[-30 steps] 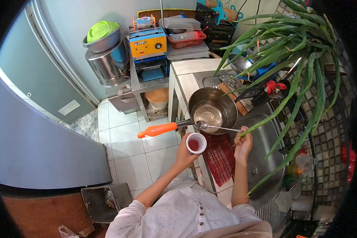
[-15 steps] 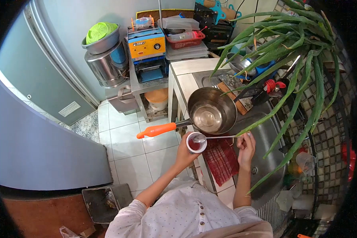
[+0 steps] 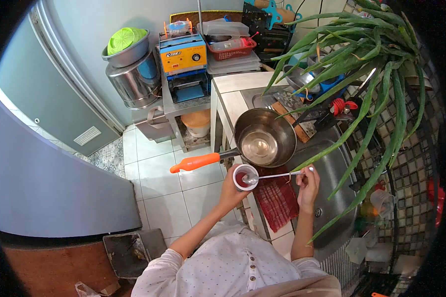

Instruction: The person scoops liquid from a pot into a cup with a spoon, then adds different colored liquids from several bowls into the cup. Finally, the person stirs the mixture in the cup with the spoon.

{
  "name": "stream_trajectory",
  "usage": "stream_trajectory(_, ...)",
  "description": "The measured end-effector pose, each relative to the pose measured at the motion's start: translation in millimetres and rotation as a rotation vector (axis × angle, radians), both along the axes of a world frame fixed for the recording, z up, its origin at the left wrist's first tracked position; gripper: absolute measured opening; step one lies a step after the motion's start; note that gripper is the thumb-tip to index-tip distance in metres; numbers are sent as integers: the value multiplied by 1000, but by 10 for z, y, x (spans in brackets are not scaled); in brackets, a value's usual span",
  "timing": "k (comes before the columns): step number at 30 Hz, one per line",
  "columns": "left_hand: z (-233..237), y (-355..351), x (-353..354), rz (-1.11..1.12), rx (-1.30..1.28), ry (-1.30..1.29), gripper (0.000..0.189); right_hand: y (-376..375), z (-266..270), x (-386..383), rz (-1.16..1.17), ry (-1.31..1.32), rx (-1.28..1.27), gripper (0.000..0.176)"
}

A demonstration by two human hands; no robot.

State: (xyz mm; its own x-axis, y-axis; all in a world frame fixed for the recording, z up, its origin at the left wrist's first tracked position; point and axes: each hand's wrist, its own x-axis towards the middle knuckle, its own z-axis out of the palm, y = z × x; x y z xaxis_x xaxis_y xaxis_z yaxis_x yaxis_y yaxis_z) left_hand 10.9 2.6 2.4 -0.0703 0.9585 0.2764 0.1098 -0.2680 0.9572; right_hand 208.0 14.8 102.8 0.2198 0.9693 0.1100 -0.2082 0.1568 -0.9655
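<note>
My left hand (image 3: 231, 194) is wrapped round a small white cup (image 3: 255, 186) with something red inside. Between the fingers of my right hand (image 3: 308, 187) is the end of a long-handled metal spoon (image 3: 277, 175). Its bowl sits at the cup's mouth, over the red contents. Just beyond the cup, a steel saucepan (image 3: 265, 143) with an orange handle (image 3: 198, 162) stands by the sink, the handle jutting out to the left. A dark red checked cloth (image 3: 276, 203) hangs or lies below the spoon, at the counter edge.
The metal sink (image 3: 332, 208) is to the right, with long green leaves (image 3: 366, 114) drooping over it. A wooden-handled blade or board (image 3: 295, 121) lies behind the saucepan. At the back stand a yellow-and-blue machine (image 3: 183, 57), a red basket (image 3: 231, 51) and a steel pot (image 3: 134, 81).
The spoon's bowl has shifted slightly towards me within the cup, and its handle now slants a little. The cup and my left hand stay almost still.
</note>
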Motion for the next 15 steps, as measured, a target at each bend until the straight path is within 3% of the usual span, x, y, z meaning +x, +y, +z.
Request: stream_trajectory(15, -8, -1, -9, -5, 16, 39, 68, -24, 6, -107, -22, -1, -18, 22)
